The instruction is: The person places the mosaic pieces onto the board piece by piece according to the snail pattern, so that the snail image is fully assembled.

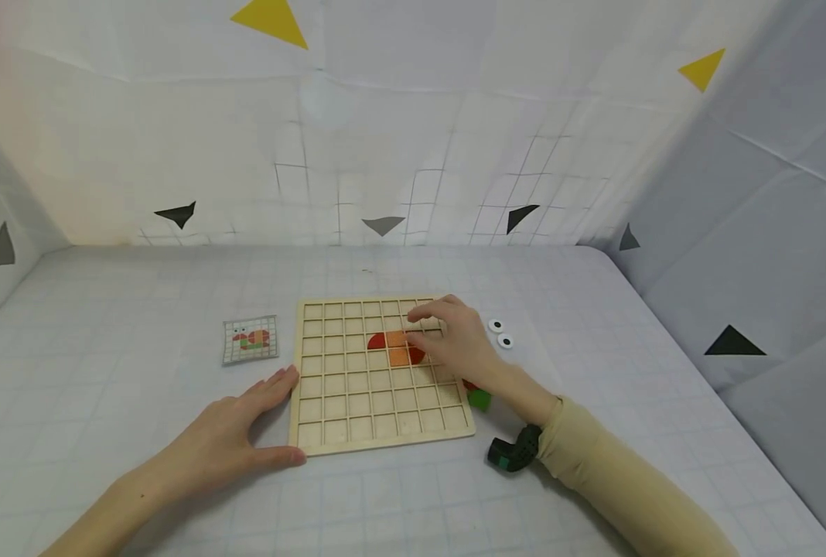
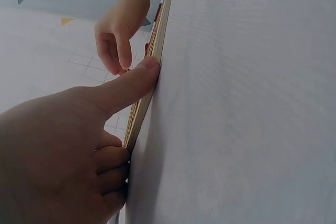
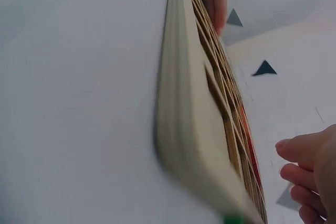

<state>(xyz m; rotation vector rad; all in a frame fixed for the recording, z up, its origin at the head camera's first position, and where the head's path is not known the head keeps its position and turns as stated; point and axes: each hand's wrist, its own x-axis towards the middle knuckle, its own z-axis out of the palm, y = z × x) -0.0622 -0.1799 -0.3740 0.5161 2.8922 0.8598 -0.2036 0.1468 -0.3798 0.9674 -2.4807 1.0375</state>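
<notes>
A light wooden grid board (image 1: pixel 367 406) lies flat on the table. My left hand (image 1: pixel 235 437) rests against its left side, fingers at the edge and thumb touching the near left corner. Over the board's right half is my right hand (image 1: pixel 458 344), with thumb and index finger apart and nothing visible held between them. Below and beside its fingertips, a red rounded piece (image 1: pixel 377 341), orange square pieces (image 1: pixel 399 356) and another red rounded piece (image 1: pixel 417 355) sit in the grid cells. The right hand partly covers this group.
Two round eye pieces (image 1: pixel 505 341) lie right of the board. A green piece (image 1: pixel 479 400) and a red piece (image 1: pixel 469 384) are by its right edge, partly hidden by the wrist. Left of the board lies a small picture card (image 1: pixel 250 340). Fabric walls surround the table.
</notes>
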